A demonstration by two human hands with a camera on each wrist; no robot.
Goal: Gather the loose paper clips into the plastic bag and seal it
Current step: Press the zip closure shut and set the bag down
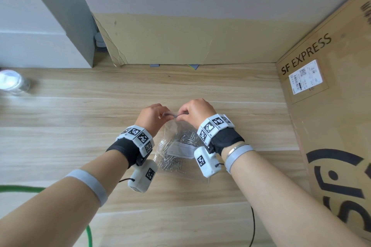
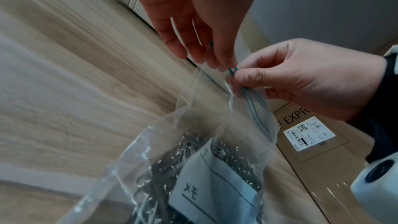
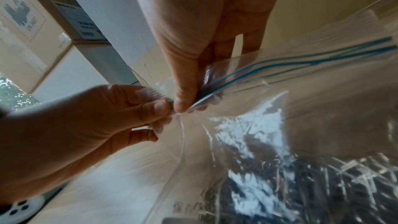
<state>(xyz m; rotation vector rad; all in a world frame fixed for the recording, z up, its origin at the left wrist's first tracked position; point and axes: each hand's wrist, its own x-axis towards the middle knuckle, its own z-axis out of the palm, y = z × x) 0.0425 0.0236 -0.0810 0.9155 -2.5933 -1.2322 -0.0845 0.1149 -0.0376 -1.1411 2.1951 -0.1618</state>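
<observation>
A clear plastic zip bag [image 1: 172, 128] lies on the wooden table [image 1: 80, 116], with a heap of silver paper clips [image 1: 170, 163] inside and a white label [image 1: 180, 149] on its face. Both hands hold its top edge just above the table. My left hand [image 1: 163, 115] pinches the blue zip strip [image 2: 256, 108] at one end, and my right hand [image 1: 180, 115] pinches it right beside that. In the right wrist view the strip [image 3: 301, 62] runs away to the right with its two blue lines slightly apart. I see no loose clips on the table.
A large SF Express cardboard box [image 1: 331, 106] stands along the right side. A cardboard panel [image 1: 180, 42] leans against the back wall. A clear glass jar [image 1: 12, 82] sits at the far left. A green cable [image 1: 88, 232] and a black cable [image 1: 253, 226] lie near me.
</observation>
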